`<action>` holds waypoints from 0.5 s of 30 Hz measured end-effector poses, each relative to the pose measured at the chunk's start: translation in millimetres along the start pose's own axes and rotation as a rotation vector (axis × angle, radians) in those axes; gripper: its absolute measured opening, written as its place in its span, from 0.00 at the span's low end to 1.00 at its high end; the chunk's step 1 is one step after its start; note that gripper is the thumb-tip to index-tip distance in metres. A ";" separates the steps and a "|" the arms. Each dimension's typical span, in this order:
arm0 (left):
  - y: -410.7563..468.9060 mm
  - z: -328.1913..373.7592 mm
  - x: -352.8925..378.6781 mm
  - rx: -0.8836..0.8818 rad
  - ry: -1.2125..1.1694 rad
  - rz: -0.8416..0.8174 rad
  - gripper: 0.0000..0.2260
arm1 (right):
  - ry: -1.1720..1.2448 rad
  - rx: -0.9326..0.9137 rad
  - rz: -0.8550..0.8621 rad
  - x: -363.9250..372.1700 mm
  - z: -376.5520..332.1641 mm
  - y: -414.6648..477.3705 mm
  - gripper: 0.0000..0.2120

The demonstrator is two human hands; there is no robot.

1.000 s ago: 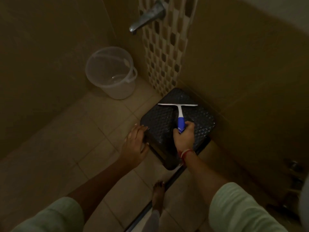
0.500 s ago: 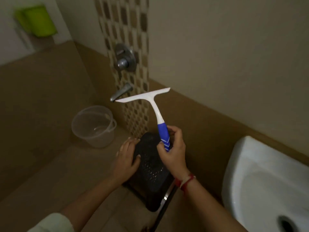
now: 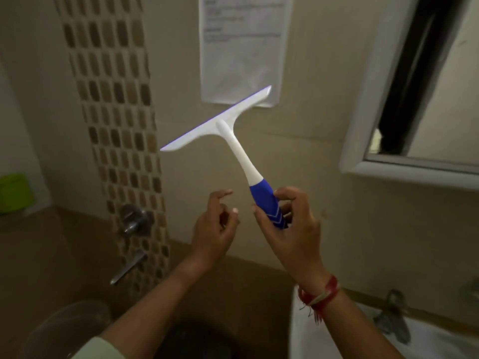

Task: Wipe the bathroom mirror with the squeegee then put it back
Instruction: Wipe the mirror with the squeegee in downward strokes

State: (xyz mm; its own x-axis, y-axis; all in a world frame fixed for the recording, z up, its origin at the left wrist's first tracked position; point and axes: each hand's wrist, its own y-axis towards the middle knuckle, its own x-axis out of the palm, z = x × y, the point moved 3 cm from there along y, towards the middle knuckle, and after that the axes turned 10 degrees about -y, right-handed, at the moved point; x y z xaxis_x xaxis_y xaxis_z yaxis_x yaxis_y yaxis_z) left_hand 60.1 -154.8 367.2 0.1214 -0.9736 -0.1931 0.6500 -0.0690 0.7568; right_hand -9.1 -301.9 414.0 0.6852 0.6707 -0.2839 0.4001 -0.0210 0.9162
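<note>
Squeegee (image 3: 234,141) in right hand (image 3: 290,229), bucket (image 3: 64,330) contents indiscernible

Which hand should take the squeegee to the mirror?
Right. The right hand already grips the squeegee by its blue handle, nearer the mirror; the left hand is empty.

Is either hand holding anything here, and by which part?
The right hand holds the squeegee by its blue handle grip, blade up. The left hand is empty, fingers loosely curled.

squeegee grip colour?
Blue with white chevron stripes; the squeegee is otherwise white. Head view.
</note>
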 end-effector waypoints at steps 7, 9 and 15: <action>98.6 99.2 62.2 0.286 -0.195 0.067 0.15 | -0.087 -0.054 0.266 -103.7 -10.3 76.0 0.17; 123.7 124.4 76.9 0.366 -0.202 0.070 0.16 | -0.084 -0.068 0.316 -131.4 -10.4 97.0 0.18; 185.6 188.4 121.3 0.648 0.027 0.080 0.18 | -0.090 0.022 0.462 -198.9 11.5 138.8 0.12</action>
State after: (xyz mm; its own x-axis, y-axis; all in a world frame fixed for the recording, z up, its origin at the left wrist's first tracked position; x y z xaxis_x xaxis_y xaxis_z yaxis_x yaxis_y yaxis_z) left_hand 54.1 -326.7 601.9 0.1747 -0.9761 -0.1293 0.0556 -0.1213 0.9910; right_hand -82.9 -446.7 594.4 0.8443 0.5203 0.1280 0.0528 -0.3185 0.9465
